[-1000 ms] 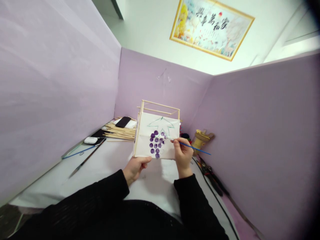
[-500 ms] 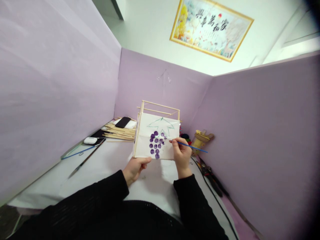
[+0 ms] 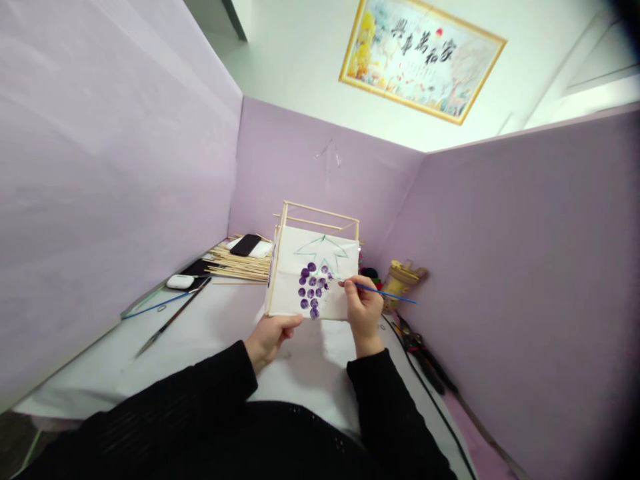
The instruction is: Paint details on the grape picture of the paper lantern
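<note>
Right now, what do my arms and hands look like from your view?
Your left sleeve and right sleeve are long and black, ending around the wrists. The left one shows a faint texture along the forearm. Your left hand and right hand are bare: I see no gloves or watch.

R fingers + blue brush shifted slightly L vs 1 sec ago.

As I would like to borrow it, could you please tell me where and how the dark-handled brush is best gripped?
Probably mid-handle, from above: the dark-handled brush lies flat on the white tabletop, its slim shaft uncovered, bristles at the near end.
</note>
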The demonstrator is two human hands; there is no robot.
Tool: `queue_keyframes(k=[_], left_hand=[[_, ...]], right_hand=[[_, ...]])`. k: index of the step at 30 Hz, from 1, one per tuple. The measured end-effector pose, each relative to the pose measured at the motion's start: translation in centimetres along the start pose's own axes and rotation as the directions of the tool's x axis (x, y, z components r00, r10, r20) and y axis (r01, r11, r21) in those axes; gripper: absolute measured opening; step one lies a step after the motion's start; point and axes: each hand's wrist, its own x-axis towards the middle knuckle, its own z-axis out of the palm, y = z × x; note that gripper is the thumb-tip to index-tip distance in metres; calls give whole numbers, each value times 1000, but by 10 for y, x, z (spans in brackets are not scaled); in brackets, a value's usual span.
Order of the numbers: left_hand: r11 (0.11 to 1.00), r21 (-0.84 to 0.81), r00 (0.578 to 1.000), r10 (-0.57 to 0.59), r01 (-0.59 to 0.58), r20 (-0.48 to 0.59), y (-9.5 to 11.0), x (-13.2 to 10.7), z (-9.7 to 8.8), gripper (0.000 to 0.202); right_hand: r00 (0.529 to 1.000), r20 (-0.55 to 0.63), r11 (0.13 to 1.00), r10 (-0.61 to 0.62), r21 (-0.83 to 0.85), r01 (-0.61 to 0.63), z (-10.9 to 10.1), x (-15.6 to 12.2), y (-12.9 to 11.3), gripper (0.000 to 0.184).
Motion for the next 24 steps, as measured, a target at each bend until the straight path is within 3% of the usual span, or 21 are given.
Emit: queue_keyframes(k=[24], left_hand=[[1000,9,1000,5,-5,11,4,-3,2,27]], right_hand=[[1000,-15,999,21,-29,-21,-1,-1,1,13]])
